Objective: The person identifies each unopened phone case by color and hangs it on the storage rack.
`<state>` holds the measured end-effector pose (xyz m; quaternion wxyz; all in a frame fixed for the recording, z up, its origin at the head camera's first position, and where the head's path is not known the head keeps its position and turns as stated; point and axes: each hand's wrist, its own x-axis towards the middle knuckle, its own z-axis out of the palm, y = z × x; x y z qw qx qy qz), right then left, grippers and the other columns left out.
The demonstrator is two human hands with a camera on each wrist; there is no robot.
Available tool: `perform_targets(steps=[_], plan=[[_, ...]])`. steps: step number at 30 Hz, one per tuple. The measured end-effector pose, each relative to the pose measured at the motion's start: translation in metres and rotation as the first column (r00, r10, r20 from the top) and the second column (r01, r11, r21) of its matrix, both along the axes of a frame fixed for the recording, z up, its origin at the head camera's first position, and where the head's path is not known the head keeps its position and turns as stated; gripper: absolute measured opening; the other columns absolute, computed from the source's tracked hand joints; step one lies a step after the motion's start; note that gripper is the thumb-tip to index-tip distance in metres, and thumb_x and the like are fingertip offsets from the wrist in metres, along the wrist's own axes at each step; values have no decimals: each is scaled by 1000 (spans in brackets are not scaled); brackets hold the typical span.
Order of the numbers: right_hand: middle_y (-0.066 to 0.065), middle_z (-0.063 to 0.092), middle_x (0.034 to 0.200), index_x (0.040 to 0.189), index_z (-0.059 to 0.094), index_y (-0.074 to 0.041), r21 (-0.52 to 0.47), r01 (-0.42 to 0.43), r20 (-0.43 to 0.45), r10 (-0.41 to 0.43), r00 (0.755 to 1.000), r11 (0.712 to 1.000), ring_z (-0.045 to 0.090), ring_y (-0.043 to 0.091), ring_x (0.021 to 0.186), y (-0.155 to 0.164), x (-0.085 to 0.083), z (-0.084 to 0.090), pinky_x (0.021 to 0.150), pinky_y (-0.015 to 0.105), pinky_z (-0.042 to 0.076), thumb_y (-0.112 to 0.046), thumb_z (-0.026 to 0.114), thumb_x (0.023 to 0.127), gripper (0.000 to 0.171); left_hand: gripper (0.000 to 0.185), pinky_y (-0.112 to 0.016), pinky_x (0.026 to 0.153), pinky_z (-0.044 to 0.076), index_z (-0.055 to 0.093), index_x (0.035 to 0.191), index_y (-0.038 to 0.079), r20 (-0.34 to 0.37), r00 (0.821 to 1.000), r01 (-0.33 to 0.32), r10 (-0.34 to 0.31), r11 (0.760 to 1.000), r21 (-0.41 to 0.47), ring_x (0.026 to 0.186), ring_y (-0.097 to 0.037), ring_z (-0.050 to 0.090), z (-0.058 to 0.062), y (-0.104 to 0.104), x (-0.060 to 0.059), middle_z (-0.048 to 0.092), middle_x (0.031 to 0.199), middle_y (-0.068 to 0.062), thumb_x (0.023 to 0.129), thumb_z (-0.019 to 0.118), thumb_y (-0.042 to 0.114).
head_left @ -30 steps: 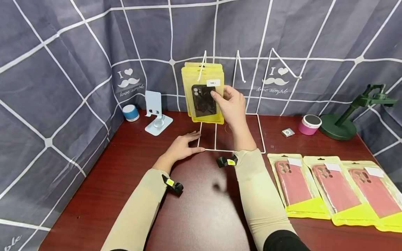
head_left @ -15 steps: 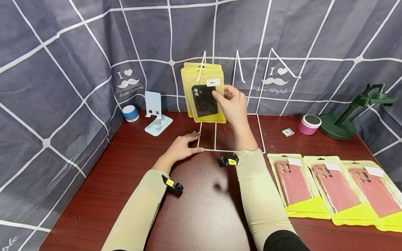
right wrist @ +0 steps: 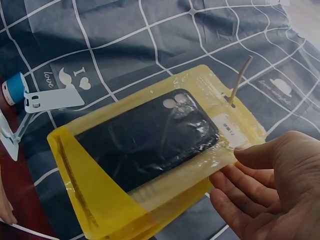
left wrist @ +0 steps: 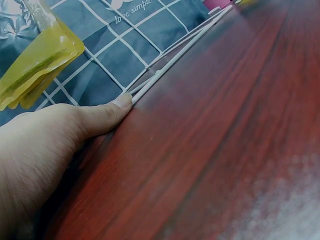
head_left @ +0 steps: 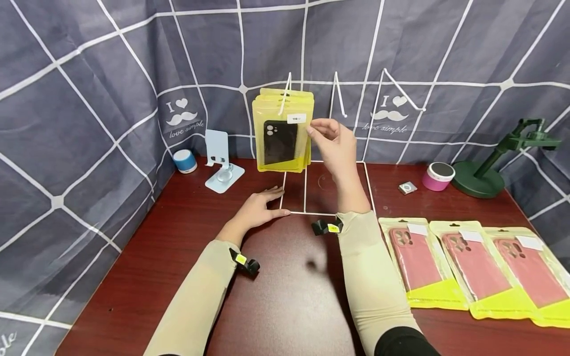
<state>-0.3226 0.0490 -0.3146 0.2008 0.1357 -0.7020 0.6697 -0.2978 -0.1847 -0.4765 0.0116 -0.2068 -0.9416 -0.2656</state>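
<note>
Backdrop: "I love simple" | right hand grip loose beside yellow pouch | left hand flat

Head view: from above and behind both arms, facing forward and down over worktop toward cloth backdrop; widest, farthest view.

Left wrist view: very low, skimming worktop, close behind left grip, looking past thumb along wire rack base.

Right wrist view: close behind right grip, facing backdrop, yellow pouches just ahead of fingertips.

Shared: pouches in all three; rack base in head and left wrist.
</note>
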Motion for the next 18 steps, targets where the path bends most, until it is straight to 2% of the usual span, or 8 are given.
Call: perform_targets(steps=[12,18], plan=[[8,77,94,104,76,-4,36,33,-19,-32,999,999,70,9,85,8,4,5,83,23,53,-18,78,89,21,83,-42,117,32,54,148,16,-3,1000,10,-10,1000,13,145,-23,37,0,2,-1,46,154,-4,84,69,67],[8,77,95,107,76,-2,41,4,-3,-4,1000,999,71,9,87,17,8,5,83,23,53,-20,78,90,24,84,-43,117,32,54,147,17,-4,1000,1,-1,1000,14,145,-22,38,-1,1,0,46,154,-3,83,68,69]])
